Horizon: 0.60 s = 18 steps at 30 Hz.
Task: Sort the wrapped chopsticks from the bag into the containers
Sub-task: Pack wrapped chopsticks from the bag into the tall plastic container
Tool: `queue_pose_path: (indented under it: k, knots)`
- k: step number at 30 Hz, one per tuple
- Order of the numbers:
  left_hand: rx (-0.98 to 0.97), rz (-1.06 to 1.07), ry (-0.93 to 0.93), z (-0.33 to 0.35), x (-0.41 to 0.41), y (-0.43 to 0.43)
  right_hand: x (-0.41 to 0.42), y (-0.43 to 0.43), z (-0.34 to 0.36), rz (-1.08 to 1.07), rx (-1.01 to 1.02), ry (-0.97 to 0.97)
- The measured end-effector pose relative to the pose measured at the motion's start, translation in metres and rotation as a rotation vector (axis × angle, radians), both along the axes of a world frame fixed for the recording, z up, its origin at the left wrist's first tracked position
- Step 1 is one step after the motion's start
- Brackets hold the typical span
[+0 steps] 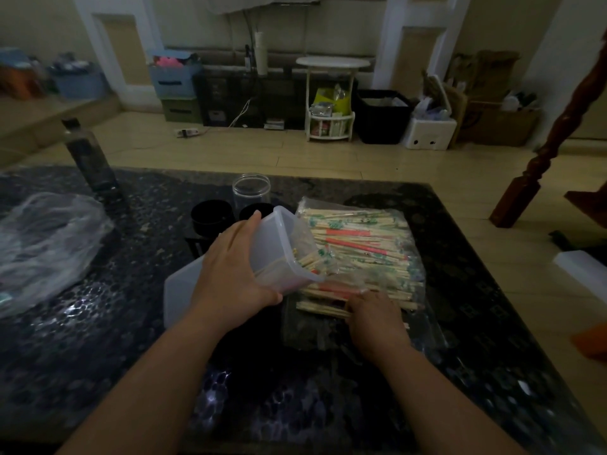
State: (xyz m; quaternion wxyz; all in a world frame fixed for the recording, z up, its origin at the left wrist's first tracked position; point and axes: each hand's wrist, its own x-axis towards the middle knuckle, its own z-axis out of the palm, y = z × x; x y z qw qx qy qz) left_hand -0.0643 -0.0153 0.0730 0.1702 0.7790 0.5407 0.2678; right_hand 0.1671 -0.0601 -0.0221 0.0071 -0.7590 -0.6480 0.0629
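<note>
- Head view: left hand (pixel 230 267) grips a translucent container (pixel 279 238), thumb under its near edge, fingers spread over the wall.
- Container is tipped on its side with its mouth facing right, touching the pile; a few sticks show inside.
- Wrapped chopsticks (pixel 361 244) lie heaped on a clear bag (pixel 430 326) on the dark table (pixel 98 339) (red and green printed wrappers mixed).
- Right hand (pixel 374 311) rests on the pile's near edge with fingers curled down; cannot tell whether it pinches any.
- Behind the container: clear jar (pixel 251 188) and two black cups (pixel 212 215).
- Far left: crumpled plastic (pixel 46 238).
</note>
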Motion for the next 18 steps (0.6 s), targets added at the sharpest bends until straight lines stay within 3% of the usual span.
queue_pose_path:
  k: [18]
  knots:
    - [-0.002,-0.002,-0.001,0.0,-0.002,0.001,-0.002,-0.004,-0.007,0.005,-0.062,0.004]
